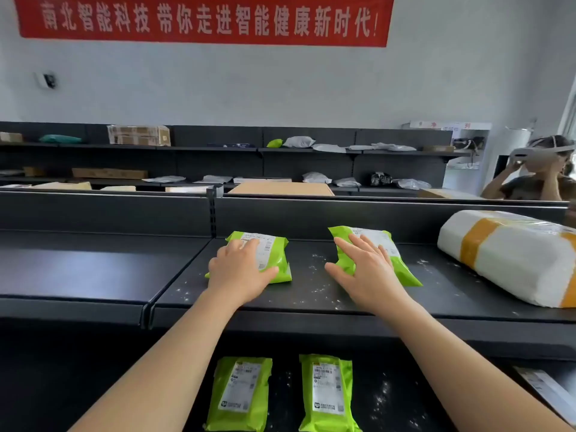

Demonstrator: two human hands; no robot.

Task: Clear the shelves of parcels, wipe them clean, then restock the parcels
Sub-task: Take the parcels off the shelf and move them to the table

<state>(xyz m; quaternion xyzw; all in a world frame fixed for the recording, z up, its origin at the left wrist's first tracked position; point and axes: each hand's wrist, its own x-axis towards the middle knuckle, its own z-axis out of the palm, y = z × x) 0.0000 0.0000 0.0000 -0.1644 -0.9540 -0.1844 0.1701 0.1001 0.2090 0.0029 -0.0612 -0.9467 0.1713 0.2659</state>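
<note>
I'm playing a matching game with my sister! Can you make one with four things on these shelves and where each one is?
Things:
1. left hand
2. right hand
3. big white parcel with tan tape
4. white dust specks

Places:
A. top shelf, far right
B. on the left green parcel
C. on the right green parcel
D. between the two upper green parcels

Pairs: 1-B, 2-C, 3-A, 4-D

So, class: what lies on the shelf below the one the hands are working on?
Two green parcels lie flat on the lower shelf, with white specks around them. The forearms and the upper shelf hide the rest.
</note>
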